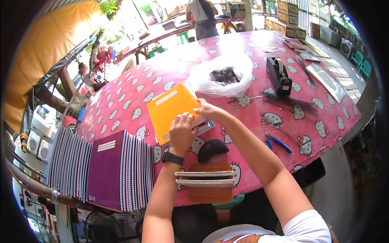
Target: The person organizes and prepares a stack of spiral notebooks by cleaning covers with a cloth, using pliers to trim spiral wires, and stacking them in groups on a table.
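Observation:
An orange notebook [168, 107] lies tilted on top of other sheets or notebooks whose pale and blue edges show at its lower right. My left hand [182, 131], a dark watch on its wrist, has its fingers curled on the cover near the lower right. At the right edge, my right hand [208, 111] pinches the notebook, thumb on the cover; its other fingers are partly hidden. Close to my forearms rest a black half-round object [213, 151] and a brown wooden block [205, 195] with two pale bars across it.
Spiral-bound notebooks [135, 170] stand in a long row at left, a purple cover [104, 166] among them. A white plastic bag [243, 81] holds dark coils. Black spiral coils [289, 103], blue-handled pliers [280, 144] and a tape dispenser [278, 77] lie right on the pink tablecloth [121, 97]. Another person [201, 18] stands beyond.

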A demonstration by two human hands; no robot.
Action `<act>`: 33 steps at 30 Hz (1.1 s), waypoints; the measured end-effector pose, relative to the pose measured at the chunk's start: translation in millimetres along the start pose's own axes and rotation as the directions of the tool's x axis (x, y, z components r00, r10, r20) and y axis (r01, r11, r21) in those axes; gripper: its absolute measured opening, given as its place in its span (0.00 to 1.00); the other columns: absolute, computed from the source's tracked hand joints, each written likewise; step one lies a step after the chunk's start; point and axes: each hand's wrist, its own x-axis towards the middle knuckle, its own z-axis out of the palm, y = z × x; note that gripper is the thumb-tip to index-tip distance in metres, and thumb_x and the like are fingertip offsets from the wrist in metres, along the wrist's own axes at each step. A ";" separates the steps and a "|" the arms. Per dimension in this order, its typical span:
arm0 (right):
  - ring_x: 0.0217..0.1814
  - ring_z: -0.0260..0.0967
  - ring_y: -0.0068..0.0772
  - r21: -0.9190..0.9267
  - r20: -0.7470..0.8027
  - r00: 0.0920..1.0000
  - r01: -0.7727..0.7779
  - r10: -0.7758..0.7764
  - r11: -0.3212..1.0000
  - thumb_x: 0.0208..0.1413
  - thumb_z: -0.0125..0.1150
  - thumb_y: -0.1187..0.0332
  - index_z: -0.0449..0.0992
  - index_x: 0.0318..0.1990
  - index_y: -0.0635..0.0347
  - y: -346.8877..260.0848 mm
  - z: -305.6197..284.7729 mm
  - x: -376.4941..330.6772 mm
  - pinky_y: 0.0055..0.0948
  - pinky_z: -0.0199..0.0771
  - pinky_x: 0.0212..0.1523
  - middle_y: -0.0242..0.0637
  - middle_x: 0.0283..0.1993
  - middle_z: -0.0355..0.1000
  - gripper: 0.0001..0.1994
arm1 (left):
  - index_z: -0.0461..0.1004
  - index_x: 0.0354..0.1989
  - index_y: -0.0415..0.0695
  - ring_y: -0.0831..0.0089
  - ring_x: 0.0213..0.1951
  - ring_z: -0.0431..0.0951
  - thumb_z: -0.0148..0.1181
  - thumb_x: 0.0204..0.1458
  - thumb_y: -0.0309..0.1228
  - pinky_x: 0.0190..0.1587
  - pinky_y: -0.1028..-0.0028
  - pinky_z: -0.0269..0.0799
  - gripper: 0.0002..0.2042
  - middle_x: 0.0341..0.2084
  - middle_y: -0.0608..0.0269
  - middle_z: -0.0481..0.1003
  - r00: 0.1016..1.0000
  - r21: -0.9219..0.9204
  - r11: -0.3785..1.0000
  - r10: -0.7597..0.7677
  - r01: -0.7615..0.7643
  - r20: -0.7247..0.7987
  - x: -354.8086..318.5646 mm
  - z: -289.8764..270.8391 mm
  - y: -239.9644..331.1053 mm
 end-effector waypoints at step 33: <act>0.29 0.71 0.33 0.917 -0.348 0.924 0.300 0.160 0.263 0.54 0.52 0.73 0.59 0.48 0.58 74.9 -26.5 -56.4 0.27 0.71 0.18 0.40 0.39 0.70 0.15 | 0.74 0.36 0.47 0.68 0.35 0.75 0.64 0.44 0.39 0.35 0.67 0.73 0.14 0.34 0.60 0.74 0.067 -0.341 -0.301 -0.654 0.891 0.754 -37.1 -9.6 -97.4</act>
